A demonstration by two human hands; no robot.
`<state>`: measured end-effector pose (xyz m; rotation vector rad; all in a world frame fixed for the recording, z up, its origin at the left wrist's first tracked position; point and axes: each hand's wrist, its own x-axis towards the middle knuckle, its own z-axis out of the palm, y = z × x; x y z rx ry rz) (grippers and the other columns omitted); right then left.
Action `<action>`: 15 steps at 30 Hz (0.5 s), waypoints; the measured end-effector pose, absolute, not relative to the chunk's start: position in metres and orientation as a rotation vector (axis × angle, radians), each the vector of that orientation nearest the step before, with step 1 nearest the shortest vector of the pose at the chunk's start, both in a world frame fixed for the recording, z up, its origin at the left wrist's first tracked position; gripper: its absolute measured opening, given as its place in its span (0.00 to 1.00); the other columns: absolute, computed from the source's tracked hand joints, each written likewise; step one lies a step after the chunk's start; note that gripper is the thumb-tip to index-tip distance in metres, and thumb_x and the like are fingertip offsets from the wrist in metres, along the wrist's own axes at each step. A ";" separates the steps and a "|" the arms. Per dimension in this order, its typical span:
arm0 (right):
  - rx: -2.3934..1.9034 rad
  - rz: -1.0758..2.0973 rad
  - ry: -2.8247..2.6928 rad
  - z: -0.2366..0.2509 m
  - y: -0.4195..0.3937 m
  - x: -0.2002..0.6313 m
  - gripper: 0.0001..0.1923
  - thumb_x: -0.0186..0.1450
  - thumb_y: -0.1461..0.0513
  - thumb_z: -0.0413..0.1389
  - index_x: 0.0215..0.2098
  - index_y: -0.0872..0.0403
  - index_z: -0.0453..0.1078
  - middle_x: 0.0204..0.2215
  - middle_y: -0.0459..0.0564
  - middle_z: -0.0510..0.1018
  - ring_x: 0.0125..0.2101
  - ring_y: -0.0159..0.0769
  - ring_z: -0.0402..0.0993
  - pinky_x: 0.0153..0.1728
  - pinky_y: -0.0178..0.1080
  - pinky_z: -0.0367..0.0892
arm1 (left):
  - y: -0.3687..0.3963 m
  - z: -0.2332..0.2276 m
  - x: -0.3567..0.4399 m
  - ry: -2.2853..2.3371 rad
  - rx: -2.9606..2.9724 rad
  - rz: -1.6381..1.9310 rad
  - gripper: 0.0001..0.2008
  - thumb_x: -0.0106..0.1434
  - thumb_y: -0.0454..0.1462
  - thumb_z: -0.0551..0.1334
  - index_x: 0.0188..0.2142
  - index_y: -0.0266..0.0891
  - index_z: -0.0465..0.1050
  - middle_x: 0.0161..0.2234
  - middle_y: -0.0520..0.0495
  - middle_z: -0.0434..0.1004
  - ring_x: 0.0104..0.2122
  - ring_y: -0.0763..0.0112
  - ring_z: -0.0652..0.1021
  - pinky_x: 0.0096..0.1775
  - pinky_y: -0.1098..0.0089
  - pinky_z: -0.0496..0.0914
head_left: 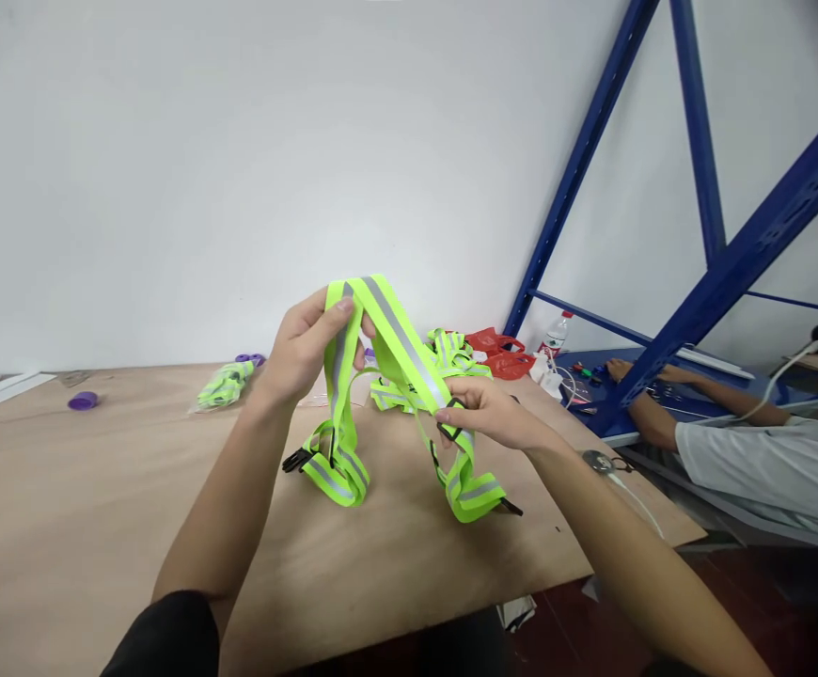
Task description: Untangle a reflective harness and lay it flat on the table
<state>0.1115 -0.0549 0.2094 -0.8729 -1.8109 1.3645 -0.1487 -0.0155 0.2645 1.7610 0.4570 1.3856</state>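
- head view, centre of frame: reflective strap vest (395, 348), neon yellow with grey bands, held up as an arch above the wooden table (99, 508); both looped ends rest on the board.
- left hand (306, 343): closed around the top fold of the strap, thumb over the band.
- right hand (490, 414): pinched narrow on the right leg of the strap, at a black slider buckle (451, 431).
- step, as judged: straightening or adjusting the strap at the slider; the next move likely calls for a steady left hold while the right works the webbing through.
- mid-frame, behind: more neon straps (444, 353), bagged strap (222, 384), purple lid (83, 401), red bag (500, 353).
- right of frame: water bottle (557, 334), red label, writing too small to read; a co-worker's arm (652, 414) on a blue shelf (663, 400).
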 end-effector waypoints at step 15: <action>-0.870 1.055 -1.814 0.208 -0.068 0.107 0.15 0.60 0.52 0.66 0.37 0.55 0.77 0.30 0.47 0.79 0.26 0.33 0.75 0.26 0.35 0.72 | -0.023 0.282 -0.104 0.353 1.584 1.066 0.25 0.66 0.57 0.58 0.24 0.41 0.68 0.13 0.57 0.59 0.12 0.78 0.65 0.19 0.72 0.63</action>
